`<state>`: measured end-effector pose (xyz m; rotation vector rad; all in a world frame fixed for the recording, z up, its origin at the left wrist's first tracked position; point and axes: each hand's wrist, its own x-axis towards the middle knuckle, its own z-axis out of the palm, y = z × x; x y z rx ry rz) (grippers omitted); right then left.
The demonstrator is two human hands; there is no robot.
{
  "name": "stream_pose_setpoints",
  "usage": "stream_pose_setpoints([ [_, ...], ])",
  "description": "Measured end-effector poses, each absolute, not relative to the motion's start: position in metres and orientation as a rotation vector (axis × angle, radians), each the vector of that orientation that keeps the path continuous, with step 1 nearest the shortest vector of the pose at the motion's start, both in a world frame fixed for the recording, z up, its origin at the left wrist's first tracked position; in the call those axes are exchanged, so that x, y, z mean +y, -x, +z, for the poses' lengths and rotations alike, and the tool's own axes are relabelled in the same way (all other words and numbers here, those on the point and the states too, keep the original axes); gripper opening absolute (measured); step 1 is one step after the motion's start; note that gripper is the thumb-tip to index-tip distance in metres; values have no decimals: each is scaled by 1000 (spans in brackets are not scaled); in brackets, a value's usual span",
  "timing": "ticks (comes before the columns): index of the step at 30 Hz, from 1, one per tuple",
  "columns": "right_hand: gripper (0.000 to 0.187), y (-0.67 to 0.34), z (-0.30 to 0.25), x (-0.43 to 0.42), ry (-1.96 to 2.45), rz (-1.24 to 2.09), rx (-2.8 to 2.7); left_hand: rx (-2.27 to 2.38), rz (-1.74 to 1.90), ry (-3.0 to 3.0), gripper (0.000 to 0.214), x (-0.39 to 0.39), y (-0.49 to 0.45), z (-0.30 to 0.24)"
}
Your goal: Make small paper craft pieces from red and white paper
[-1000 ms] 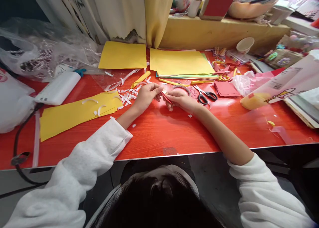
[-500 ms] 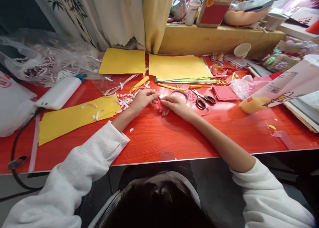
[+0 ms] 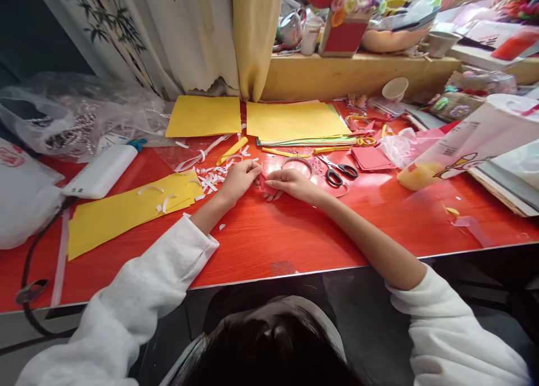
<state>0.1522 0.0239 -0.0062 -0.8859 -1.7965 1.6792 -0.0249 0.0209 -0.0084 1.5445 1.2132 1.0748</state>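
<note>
One red paper (image 3: 266, 184), left hand (image 3: 238, 178), right hand (image 3: 293, 183)

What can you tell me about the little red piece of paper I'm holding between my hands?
The red paper piece is small and matte, mostly hidden, so its shape is unclear. The left hand and the right hand pinch it from either side, fingertips nearly meeting over it. It sits low over the red table; whether it rests on the tabletop cannot be told.
</note>
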Motion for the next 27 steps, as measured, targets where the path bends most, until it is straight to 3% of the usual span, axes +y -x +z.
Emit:
stream_pose_setpoints([
  [7, 32, -148, -14, 24, 929, 1639, -1430, 1282, 1007, -1621, 33, 17, 28, 1],
  [11, 38, -146, -15, 22, 930, 1605, -1396, 1301, 968, -1807, 18, 7, 24, 6],
  [19, 27, -144, -13, 20, 982, 1474, -1706, 1110, 1110, -1681, 23, 10, 26, 3],
  [27, 31, -147, -12, 17, 827, 1524, -1600, 1078, 1072, -1574, 27, 7, 23, 4],
])
